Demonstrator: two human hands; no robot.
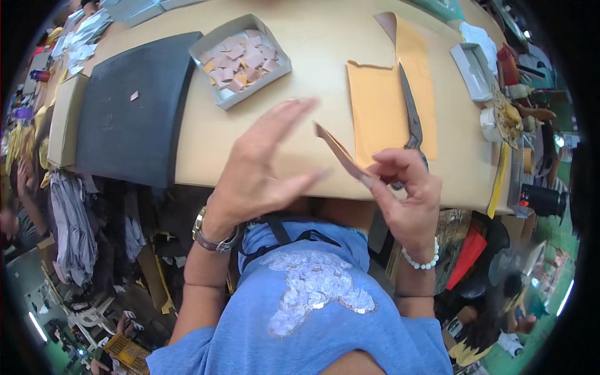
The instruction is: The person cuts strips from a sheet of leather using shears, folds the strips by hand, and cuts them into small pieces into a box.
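Pinched between the thumb and fingers of my right hand (409, 190) is a narrow brown strip (340, 153), its free end pointing up and to the left. My left hand (265, 165) is to the left of the strip, thumb and fingers spread, holding nothing and somewhat blurred. Beyond the right hand lies a pair of dark-handled scissors (410, 109), resting on an orange-yellow sheet of material (378, 94). Past the left hand sits an open grey box (257, 90) that holds many small brown and yellowish cut pieces (240, 59).
A black board (134, 119) covers the table's left side, with one small piece (134, 95) on it. A narrow white box (473, 72) and a roll of tape (490, 124) stand at the right edge. Grey cloth (74, 228) hangs at the left.
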